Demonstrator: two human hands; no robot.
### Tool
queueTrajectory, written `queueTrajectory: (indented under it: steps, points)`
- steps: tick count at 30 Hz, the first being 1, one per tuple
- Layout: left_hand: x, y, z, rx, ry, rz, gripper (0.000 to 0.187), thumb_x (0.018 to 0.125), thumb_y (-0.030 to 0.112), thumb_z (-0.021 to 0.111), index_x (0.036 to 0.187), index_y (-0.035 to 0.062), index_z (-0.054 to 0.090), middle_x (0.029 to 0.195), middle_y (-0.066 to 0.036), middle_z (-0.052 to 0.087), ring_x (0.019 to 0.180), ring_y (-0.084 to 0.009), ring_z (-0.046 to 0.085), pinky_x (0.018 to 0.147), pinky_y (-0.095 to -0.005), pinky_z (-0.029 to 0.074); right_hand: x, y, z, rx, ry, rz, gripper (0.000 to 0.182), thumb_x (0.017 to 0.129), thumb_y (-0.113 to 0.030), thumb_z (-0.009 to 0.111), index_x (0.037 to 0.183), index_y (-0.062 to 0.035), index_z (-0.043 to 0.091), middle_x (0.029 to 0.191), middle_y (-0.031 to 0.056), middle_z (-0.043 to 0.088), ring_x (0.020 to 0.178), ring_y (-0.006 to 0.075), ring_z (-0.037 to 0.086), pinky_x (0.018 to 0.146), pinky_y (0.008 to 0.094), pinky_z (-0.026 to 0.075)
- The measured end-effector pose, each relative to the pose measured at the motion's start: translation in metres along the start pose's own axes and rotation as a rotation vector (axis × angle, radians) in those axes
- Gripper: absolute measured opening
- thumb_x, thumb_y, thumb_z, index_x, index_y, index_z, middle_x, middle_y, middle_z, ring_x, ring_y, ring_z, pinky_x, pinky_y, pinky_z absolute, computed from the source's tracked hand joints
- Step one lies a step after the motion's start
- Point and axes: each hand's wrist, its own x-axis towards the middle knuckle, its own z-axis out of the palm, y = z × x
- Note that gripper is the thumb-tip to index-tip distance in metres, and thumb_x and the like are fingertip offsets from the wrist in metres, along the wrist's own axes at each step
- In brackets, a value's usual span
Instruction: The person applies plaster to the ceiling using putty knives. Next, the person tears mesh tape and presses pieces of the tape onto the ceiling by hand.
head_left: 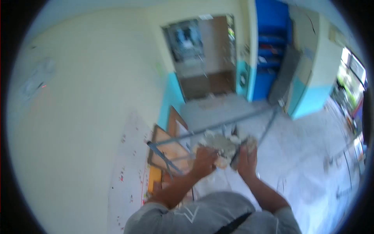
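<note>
Head view: both hands at a grey, lumpy mass (219, 142)

The left hand (204, 159) curls its fingers at the mass's left side; the right hand (248, 159) lays straighter fingers by a dark-edged piece (235, 160), perhaps a float. Blur hides whether either grips. A metal frame (157, 151) shows around them. Steady left-hand support and light, even right-hand pressure would suit.

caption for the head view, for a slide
Left hand and right hand at a pale, lumpy mass by a metal frame, blue shelving beyond
</note>
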Motion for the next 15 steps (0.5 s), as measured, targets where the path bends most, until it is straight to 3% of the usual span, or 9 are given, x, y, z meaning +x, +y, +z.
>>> queueTrajectory:
  steps: [2,4,5,6,7,10,12,13,15]
  points:
    - [0.005,-0.016,-0.003,0.086,-0.021,-0.100,0.049,0.056,0.011,0.077,0.103,0.0086,0.066,0.115,-0.011,0.062,0.109,-0.0321,0.057,0.092,-0.0505,0.041,-0.002,0.018,0.007,-0.033,-0.121,-0.022,0.051,0.096,-0.036,0.052,0.130,0.0018,0.047,0.116,0.0215,0.060,0.109,0.0329,0.058,0.094,0.0424,0.043]
    - [0.011,-0.038,-0.016,0.034,0.154,-0.136,0.049,0.059,0.004,0.071,0.108,0.0099,0.066,0.114,-0.011,0.063,0.114,-0.0332,0.056,0.102,-0.0534,0.039,0.005,0.004,-0.003,0.073,-0.394,-0.106,0.045,0.096,-0.030,0.051,0.128,0.0014,0.050,0.112,0.0162,0.063,0.107,0.0299,0.060,0.093,0.0379,0.045]
    - [0.028,-0.039,-0.034,0.000,0.327,-0.084,0.050,0.059,0.001,0.071,0.108,0.0093,0.065,0.112,-0.013,0.062,0.111,-0.0348,0.057,0.103,-0.0523,0.039,0.008,0.027,0.004,0.129,-0.408,-0.010,0.050,0.097,-0.034,0.048,0.133,0.0016,0.047,0.123,0.0168,0.059,0.118,0.0308,0.055,0.097,0.0407,0.044]
    - [0.040,-0.050,-0.055,-0.007,0.429,-0.067,0.048,0.061,0.000,0.070,0.108,0.0090,0.065,0.110,-0.013,0.062,0.110,-0.0349,0.057,0.102,-0.0518,0.040,0.016,0.055,0.019,0.453,-0.382,-0.088,0.045,0.099,-0.029,0.047,0.132,0.0028,0.048,0.121,0.0155,0.060,0.113,0.0301,0.059,0.095,0.0412,0.048]
    - [0.050,-0.060,-0.078,-0.029,0.518,-0.050,0.047,0.062,-0.001,0.069,0.108,0.0087,0.064,0.109,-0.014,0.062,0.109,-0.0351,0.057,0.100,-0.0512,0.042,0.030,0.097,0.019,0.065,-0.342,-0.253,0.042,0.095,-0.032,0.058,0.123,-0.0023,0.052,0.105,0.0109,0.061,0.090,0.0224,0.059,0.075,0.0357,0.050]
    - [0.078,-0.089,-0.163,-0.200,0.780,-0.003,0.038,0.069,-0.002,0.069,0.105,0.0065,0.059,0.104,-0.014,0.062,0.103,-0.0349,0.060,0.089,-0.0432,0.049,0.040,0.064,0.000,0.210,-0.389,0.204,0.043,0.097,-0.035,0.056,0.125,-0.0029,0.051,0.105,0.0109,0.061,0.088,0.0224,0.059,0.073,0.0352,0.051]
    - [0.100,-0.065,-0.262,0.288,0.950,-0.188,0.034,0.070,-0.002,0.068,0.102,0.0071,0.061,0.101,-0.012,0.064,0.096,-0.0297,0.064,0.082,-0.0369,0.052,0.042,0.051,0.004,0.352,-0.415,0.262,0.044,0.097,-0.037,0.056,0.125,-0.0028,0.050,0.104,0.0111,0.061,0.089,0.0220,0.059,0.073,0.0344,0.051]
    - [0.117,-0.049,-0.310,0.533,0.993,-0.138,0.026,0.074,0.002,0.070,0.099,0.0057,0.062,0.096,-0.010,0.066,0.091,-0.0260,0.066,0.079,-0.0343,0.052,0.044,0.048,0.005,0.426,-0.425,0.300,0.045,0.097,-0.037,0.055,0.125,-0.0027,0.050,0.104,0.0111,0.061,0.089,0.0218,0.059,0.073,0.0340,0.051]
    - [0.142,-0.053,-0.382,0.279,1.248,-0.181,0.028,0.084,0.014,0.072,0.105,0.0009,0.059,0.093,-0.010,0.068,0.084,-0.0187,0.066,0.077,-0.0315,0.052,0.050,0.053,0.010,0.374,-0.436,0.285,0.045,0.098,-0.038,0.055,0.125,-0.0026,0.050,0.104,0.0108,0.061,0.089,0.0214,0.059,0.074,0.0336,0.050]
